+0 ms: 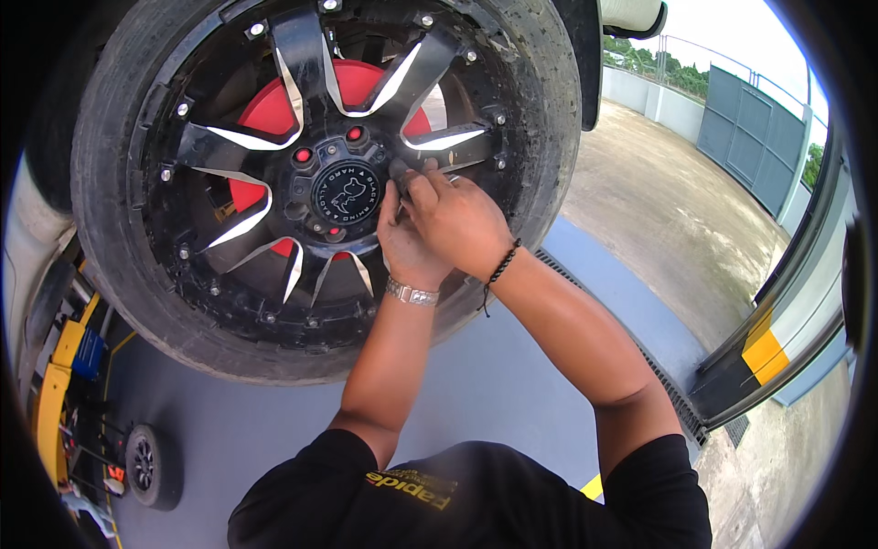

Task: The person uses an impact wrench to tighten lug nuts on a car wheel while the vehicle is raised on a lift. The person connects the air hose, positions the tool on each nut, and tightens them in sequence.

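A large black alloy wheel (pixel 315 69) with silver-edged spokes and a worn tire (pixel 549 119) hangs on a raised vehicle in front of me. Its round black center cap (pixel 347 192) sits among lug holes, several of which show red inside. Just right of the cap, my left hand (pixel 412 249) is closed, its fingertips pinched together. My right hand (pixel 465 220) is closed beside it, fingers curled against the left ones at the hub. Something small and dark shows at the fingertips, mostly hidden by them. Behind the spokes is a red disc-shaped part (pixel 270 108).
Lower left, a loose wheel (pixel 146 465) rests on the blue-grey floor (pixel 274 430) near yellow equipment (pixel 53 412). A drain grate (pixel 672 389) runs along the floor's right edge, by a yellow-and-black column base (pixel 761 355). A grey gate (pixel 748 137) stands outside beyond the concrete yard.
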`<state>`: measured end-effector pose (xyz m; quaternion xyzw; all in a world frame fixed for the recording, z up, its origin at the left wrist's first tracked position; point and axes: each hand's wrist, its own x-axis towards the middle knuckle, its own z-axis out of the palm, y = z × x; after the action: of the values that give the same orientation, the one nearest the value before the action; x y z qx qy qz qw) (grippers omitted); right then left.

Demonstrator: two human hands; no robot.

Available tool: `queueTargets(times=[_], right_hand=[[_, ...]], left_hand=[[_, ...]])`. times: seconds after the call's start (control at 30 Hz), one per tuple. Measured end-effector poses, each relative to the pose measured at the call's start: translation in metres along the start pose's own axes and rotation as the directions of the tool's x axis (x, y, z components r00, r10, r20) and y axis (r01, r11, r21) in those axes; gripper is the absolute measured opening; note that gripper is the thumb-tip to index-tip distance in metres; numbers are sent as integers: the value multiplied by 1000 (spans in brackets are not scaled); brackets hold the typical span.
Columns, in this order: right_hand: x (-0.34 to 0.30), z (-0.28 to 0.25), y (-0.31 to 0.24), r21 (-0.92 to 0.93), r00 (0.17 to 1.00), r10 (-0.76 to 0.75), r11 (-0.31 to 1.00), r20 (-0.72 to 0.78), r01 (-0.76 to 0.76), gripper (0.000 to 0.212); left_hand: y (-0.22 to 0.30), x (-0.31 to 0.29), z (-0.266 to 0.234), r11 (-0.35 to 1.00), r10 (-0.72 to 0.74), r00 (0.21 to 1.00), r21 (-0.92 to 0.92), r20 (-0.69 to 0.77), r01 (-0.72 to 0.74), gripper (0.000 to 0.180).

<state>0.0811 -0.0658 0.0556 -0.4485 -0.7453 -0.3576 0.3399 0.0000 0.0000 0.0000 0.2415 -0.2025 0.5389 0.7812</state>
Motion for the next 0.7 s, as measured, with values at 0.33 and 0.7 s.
queueTargets(times=[0.33,0.7], right_hand=[[6,0,-3,54,982,189,981,-14,-188,34],[4,25,9,-27,939,-37,999,-341,29,24]], left_hand=[[-1,-20,4,927,-163,921,-264,353,265,34],[13,30,-45,841,-311,807,-250,502,480,56]])
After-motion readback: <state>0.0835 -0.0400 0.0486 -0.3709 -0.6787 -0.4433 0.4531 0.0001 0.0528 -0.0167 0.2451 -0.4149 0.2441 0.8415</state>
